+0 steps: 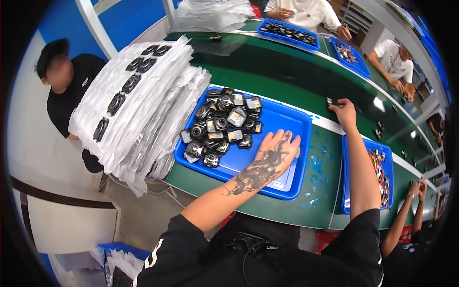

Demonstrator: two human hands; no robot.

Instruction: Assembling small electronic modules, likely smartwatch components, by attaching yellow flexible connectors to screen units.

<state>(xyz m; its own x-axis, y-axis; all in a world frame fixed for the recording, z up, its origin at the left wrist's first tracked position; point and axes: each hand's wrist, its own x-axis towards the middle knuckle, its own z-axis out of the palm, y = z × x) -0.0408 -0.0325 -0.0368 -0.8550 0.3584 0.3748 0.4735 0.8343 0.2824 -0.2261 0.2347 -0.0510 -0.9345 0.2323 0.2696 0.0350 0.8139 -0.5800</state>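
Here the left hand [277, 152] lies flat, fingers spread, in the blue tray [287, 125] beside black parts [221, 125]. The right hand [345, 111] pinches a small piece [330, 101] on the bench [277, 71].

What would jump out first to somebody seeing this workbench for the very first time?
Probably the blue tray at the centre of the green bench, its left half heaped with small black and silver parts, with the left hand lying flat on its bare right side. To the left slumps a big stack of white bags. The right hand reaches out to a small part at the bench's white strip.
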